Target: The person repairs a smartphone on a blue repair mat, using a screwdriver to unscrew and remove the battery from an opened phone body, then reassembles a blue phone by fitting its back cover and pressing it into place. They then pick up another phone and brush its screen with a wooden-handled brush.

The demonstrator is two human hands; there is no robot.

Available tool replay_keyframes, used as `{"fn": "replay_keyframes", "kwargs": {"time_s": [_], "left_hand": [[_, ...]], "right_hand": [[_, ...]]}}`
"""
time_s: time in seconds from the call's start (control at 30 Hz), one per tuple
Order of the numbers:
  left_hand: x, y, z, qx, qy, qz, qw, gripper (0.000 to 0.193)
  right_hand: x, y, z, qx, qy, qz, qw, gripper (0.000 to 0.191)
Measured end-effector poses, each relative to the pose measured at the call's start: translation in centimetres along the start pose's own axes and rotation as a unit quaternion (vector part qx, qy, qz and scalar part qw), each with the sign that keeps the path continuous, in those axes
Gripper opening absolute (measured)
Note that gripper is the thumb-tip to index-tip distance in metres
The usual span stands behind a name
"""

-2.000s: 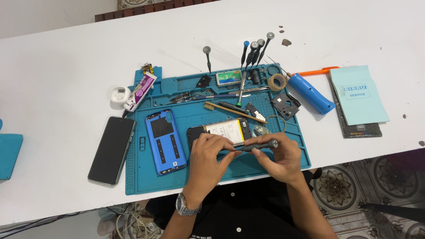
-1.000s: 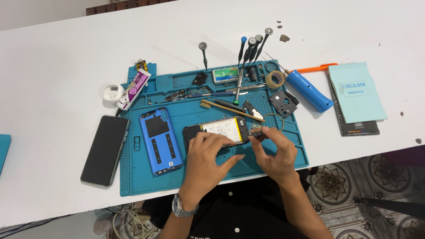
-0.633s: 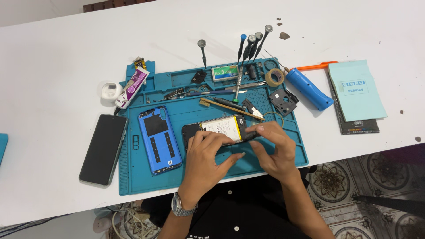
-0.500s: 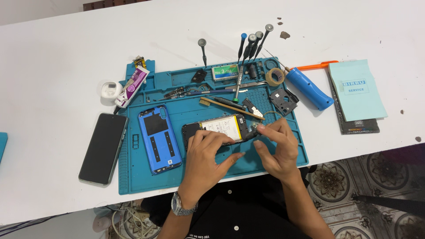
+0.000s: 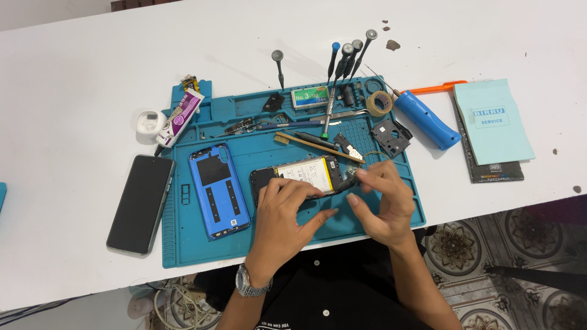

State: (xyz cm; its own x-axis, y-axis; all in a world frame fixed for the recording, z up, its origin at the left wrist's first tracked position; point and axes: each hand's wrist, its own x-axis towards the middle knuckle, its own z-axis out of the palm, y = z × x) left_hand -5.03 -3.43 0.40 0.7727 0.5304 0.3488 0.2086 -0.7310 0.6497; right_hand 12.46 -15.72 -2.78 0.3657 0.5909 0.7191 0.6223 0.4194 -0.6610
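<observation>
Teal silicone covers the middle of our white desk [image 5: 73, 73] as a work mat [image 5: 183, 244], and on it lies the opened phone [image 5: 293, 177], back off, its pale battery [image 5: 309, 173] showing; the phone's long axis runs left to right across the mat, just ahead of both wrists; our left hand [image 5: 284, 211] lies flat over its near-left part, fingers spread and pressing down on the frame, the forefinger stretched toward the right; our right hand [image 5: 382, 201] sits at the phone's right end, thumb and forefinger pinched on a small dark part [image 5: 350, 182] that touches that end, though we cannot tell whether it is a tool tip or a connector; so the phone lies to the left of the right hand and under the left, and the right hand is the nearer to the end being worked; just left of the phone rests the blue back cover [image 5: 219, 190], and off the mat's left edge a dark second phone [image 5: 140, 203] lies face up; beyond the phone, screwdrivers [image 5: 345, 58] stand along the mat's far edge, a thin brush [image 5: 318, 146] lies slantwise near them, a blue cylindrical tool [image 5: 427, 120] lies to the right, and a pale blue booklet [image 5: 492, 122] farther right.
</observation>
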Motion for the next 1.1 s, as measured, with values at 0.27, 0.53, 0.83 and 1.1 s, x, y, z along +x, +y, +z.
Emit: {"fn": "replay_keyframes", "kwargs": {"time_s": [0.27,0.53,0.83,1.1], "left_hand": [[-0.2,0.4,-0.3,-0.008,0.0,0.005,1.0,0.035],[-0.5,1.3,0.0,-0.003,0.0,0.01,1.0,0.036],[-1.4,1.8,1.0,0.015,-0.002,0.021,1.0,0.037],[-1.5,1.9,1.0,0.014,-0.014,0.022,1.0,0.038]], "right_hand": [[0.0,-0.4,0.1,-0.026,0.026,0.024,0.999,0.056],[-0.7,-0.5,-0.2,-0.075,0.037,0.006,0.996,0.059],[-2.1,-0.4,-1.1,-0.024,0.014,-0.003,1.0,0.058],[-1.9,-0.5,-2.0,-0.043,-0.014,-0.009,0.999,0.059]]}}
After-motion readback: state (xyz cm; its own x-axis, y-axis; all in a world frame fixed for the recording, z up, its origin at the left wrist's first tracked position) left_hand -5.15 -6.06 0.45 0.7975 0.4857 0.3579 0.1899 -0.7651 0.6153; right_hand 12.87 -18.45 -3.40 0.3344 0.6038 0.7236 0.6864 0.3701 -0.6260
